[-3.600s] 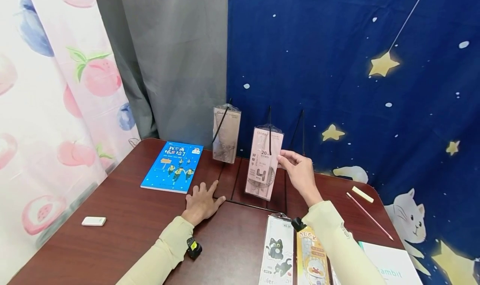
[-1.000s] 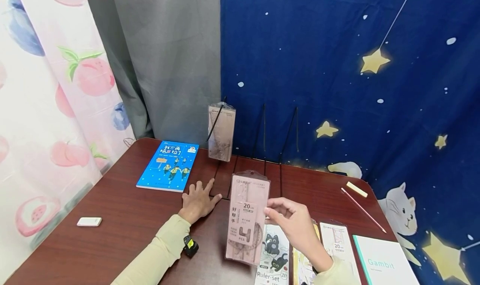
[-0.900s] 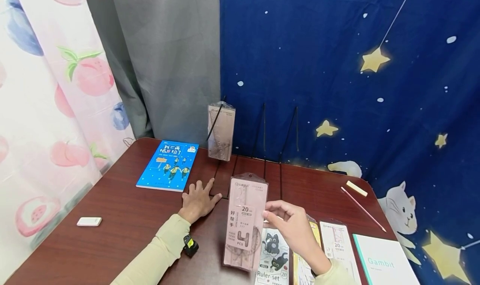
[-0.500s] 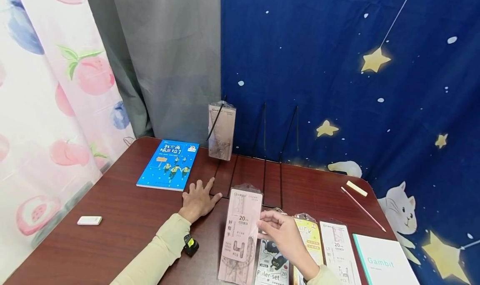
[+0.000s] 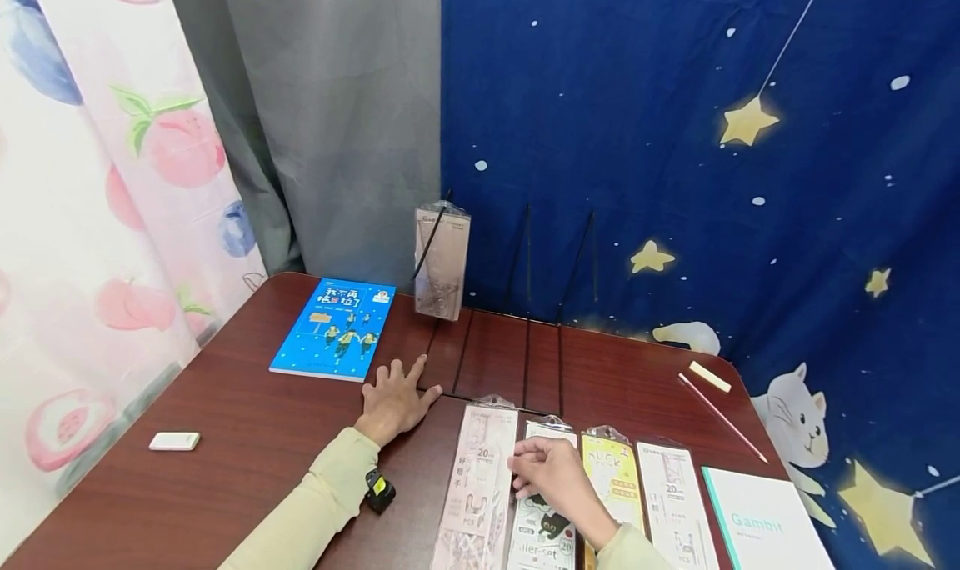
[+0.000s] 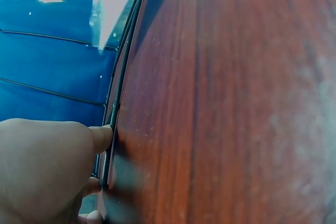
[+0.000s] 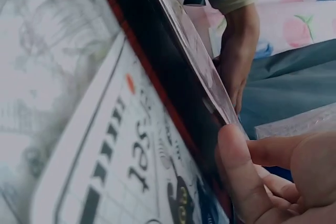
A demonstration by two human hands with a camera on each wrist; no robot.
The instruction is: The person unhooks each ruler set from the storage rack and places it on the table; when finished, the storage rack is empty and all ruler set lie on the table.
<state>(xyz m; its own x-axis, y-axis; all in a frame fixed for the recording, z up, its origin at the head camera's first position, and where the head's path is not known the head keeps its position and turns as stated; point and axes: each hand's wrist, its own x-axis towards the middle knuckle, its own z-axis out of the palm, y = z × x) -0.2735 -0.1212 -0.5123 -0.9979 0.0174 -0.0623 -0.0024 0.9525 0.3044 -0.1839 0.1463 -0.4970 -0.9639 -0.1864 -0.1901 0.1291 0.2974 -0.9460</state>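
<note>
My right hand (image 5: 558, 478) pinches the right edge of a pink packaged ruler set (image 5: 476, 487) in the head view. The pack is low over the table at the front, left of a black-and-white cat ruler set (image 5: 540, 549) that my hand partly covers. In the right wrist view my thumb and index finger meet at the pack's edge (image 7: 207, 77), which stands tilted. My left hand (image 5: 393, 399) rests with spread fingers at the front of a black wire rack (image 5: 462, 353). A similar pink-grey ruler set (image 5: 442, 270) hangs on the rack's left hook.
A yellow duck ruler set (image 5: 615, 470), another pale pink ruler set (image 5: 675, 503) and a white Gambit notebook (image 5: 768, 520) lie to the right. A pencil (image 5: 723, 417) and cream strip (image 5: 709, 377) lie behind them. A blue book (image 5: 333, 328) and white eraser-like block (image 5: 174, 442) lie left.
The pink ruler set has come off the rack's middle hook, forward and down to the table's front, tipping from upright towards flat. My left hand has stayed at the rack.
</note>
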